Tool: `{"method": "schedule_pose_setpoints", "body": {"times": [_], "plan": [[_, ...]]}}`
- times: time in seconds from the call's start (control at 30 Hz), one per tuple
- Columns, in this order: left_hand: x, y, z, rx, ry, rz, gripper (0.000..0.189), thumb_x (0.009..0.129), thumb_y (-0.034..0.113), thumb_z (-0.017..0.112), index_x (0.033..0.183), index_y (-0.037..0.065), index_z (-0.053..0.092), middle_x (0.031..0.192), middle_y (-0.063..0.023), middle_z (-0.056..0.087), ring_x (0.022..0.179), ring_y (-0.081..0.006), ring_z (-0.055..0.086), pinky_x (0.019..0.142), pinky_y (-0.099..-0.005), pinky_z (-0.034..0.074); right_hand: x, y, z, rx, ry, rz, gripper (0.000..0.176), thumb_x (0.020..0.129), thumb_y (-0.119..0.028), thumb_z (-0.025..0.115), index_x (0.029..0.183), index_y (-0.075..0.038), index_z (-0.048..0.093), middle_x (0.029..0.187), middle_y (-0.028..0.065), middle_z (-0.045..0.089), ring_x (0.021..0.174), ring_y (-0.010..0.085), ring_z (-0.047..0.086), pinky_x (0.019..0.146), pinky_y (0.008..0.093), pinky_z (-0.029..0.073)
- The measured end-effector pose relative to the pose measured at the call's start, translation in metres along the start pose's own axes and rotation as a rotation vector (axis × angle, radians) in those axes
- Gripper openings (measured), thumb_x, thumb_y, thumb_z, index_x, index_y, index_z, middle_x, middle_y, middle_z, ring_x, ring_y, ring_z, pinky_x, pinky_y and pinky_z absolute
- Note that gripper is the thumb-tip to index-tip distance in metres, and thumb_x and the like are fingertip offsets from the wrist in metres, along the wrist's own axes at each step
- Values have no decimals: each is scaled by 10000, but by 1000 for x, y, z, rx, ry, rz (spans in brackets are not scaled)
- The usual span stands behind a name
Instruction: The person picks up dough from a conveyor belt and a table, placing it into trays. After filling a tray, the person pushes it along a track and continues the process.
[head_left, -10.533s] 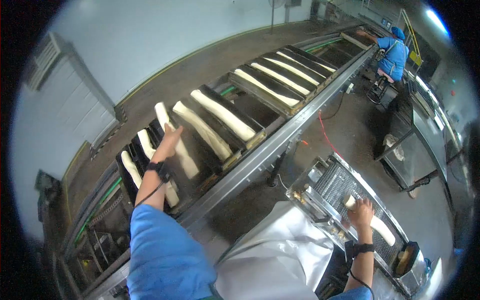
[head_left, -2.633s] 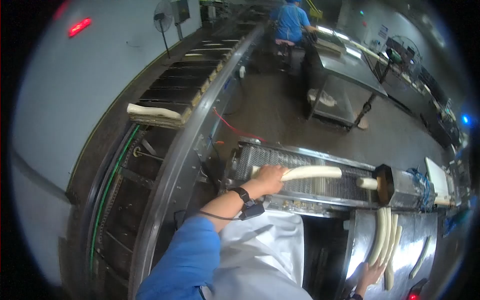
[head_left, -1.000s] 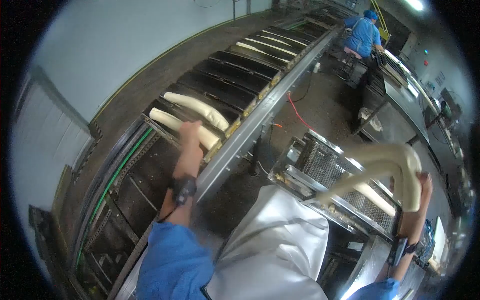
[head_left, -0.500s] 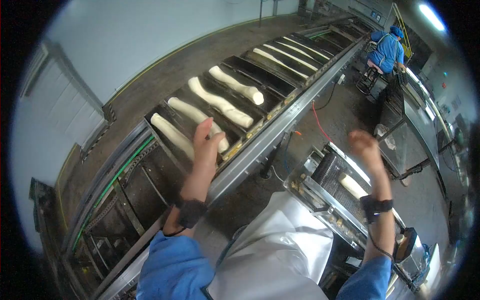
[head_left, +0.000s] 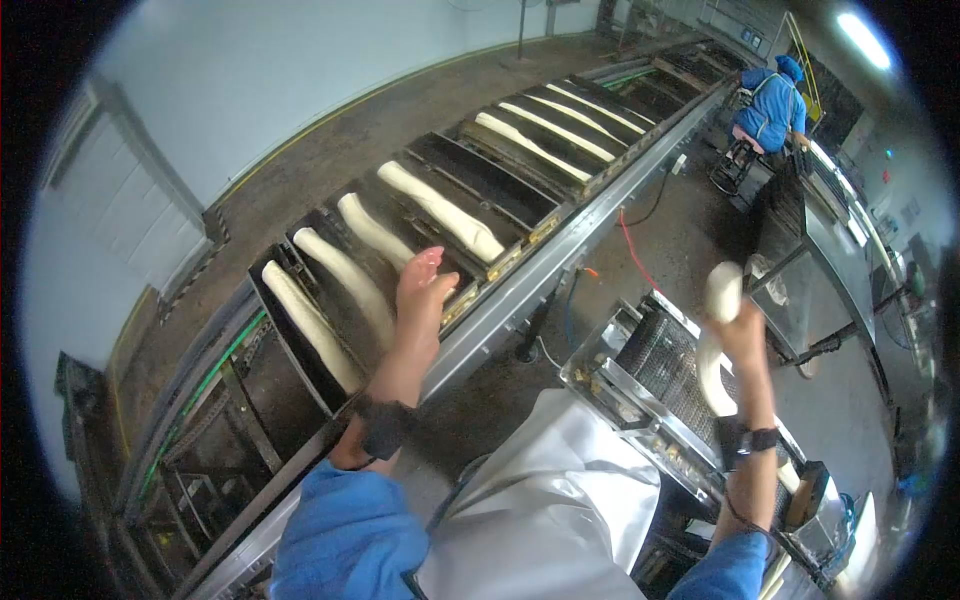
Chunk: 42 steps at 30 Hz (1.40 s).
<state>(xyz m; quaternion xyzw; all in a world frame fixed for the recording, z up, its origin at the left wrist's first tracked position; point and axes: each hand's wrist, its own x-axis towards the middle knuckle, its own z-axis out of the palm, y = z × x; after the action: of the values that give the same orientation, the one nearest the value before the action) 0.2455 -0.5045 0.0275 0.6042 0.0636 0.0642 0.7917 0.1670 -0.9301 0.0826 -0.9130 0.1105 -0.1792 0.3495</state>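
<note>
My left hand (head_left: 425,285) hovers over or touches the near end of a long pale dough strip (head_left: 370,230) in a dark tray; contact is hard to make out. Its thumb and fingers are apart. On the right, my right hand (head_left: 740,335) is closed round a thick, curved dough piece (head_left: 712,370), whose upper end sticks up above the fingers and whose lower part hangs over the small mesh conveyor (head_left: 655,350). More dough strips lie lengthwise in the trays beside my left hand, one (head_left: 310,325) in the nearest tray.
The long conveyor's metal rail (head_left: 500,325) runs away to the upper right. Thinner dough strips (head_left: 535,145) lie in farther trays. A person in blue (head_left: 775,110) sits at the far right by a metal table (head_left: 825,265). A red cable (head_left: 640,250) hangs between the conveyors.
The trays and dough have shifted toward the lower left. My right hand, empty before, now holds a dough piece lifted from the mesh conveyor. My left hand has moved slightly right.
</note>
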Motion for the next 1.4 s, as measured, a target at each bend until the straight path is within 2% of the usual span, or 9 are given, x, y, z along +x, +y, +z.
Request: {"method": "schedule_pose_setpoints", "body": {"times": [0.1, 0.2, 0.37, 0.6, 0.67, 0.8, 1.0, 1.23, 1.4], "plan": [[-3, -20, 11, 107, -76, 151, 404, 778, -7, 608, 1178, 0, 551, 1219, -104, 563, 1147, -203, 522, 1014, -317, 382, 20, -76, -48, 413, 96, 38, 353, 773, -197, 701, 1019, 38, 607, 904, 120, 671, 778, 194, 649, 680, 319, 525], [-16, -24, 29, 193, -201, 147, 410, 794, -9, 586, 1202, -1, 549, 1182, -131, 588, 1085, -205, 574, 941, -317, 456, 20, -140, -64, 948, -229, -310, 678, 876, -233, 650, 1411, 47, 342, 1311, 228, 521, 1170, 313, 566, 1014, 409, 468], [-27, -38, 43, 60, -255, -9, 376, 752, -63, 611, 1118, 18, 582, 1181, -81, 594, 1119, -160, 543, 949, -295, 424, 0, -185, -43, 923, -317, -350, 1039, 641, -344, 829, 1482, -57, 290, 1441, 257, 384, 1336, 371, 403, 1069, 440, 418], [-29, -40, 29, 181, -257, 75, 398, 785, -25, 600, 1181, -1, 563, 1170, -97, 590, 1079, -181, 558, 949, -308, 429, -12, -5, -16, 374, -411, 26, 765, 759, -123, 762, 1425, -38, 394, 1440, 167, 442, 1332, 275, 414, 1060, 390, 394], [-29, -34, 26, 229, -245, 56, 393, 786, -15, 601, 1177, -2, 564, 1170, -95, 593, 1081, -184, 559, 946, -305, 430, -26, 94, -16, -185, -354, -32, 643, 759, -64, 708, 1352, -3, 468, 1390, 171, 493, 1257, 314, 489, 1046, 394, 405], [-19, -27, 20, 101, -177, 30, 390, 756, -83, 582, 1128, 37, 581, 1165, -101, 605, 1081, -188, 579, 934, -314, 458, -86, 200, -39, -706, -338, 454, 612, 729, -111, 706, 1301, -55, 496, 1304, 178, 537, 1263, 356, 459, 1075, 445, 361], [11, -6, 4, 221, -17, 94, 421, 766, -14, 623, 1185, 6, 592, 1230, -123, 580, 1165, -234, 530, 1020, -318, 379, -140, 222, -35, -1037, -191, 272, 567, 767, -217, 682, 1296, -100, 516, 1352, 99, 505, 1317, 315, 414, 1074, 556, 304], [-13, 33, -6, 187, 123, -55, 439, 769, 17, 637, 1205, 8, 586, 1262, -143, 536, 1210, -257, 468, 1035, -350, 344, -131, 181, -45, -821, -33, 259, 492, 713, -106, 680, 1186, -63, 552, 1199, 166, 554, 1147, 345, 514, 1019, 485, 364], [-2, 37, -50, -194, 52, -320, 490, 838, 171, 630, 1267, -28, 503, 1202, -126, 527, 1042, -253, 559, 839, -405, 500, -125, 169, -43, -865, -47, 271, 425, 662, -74, 703, 1071, -61, 587, 1067, 172, 596, 1059, 350, 554, 965, 473, 407]]}}
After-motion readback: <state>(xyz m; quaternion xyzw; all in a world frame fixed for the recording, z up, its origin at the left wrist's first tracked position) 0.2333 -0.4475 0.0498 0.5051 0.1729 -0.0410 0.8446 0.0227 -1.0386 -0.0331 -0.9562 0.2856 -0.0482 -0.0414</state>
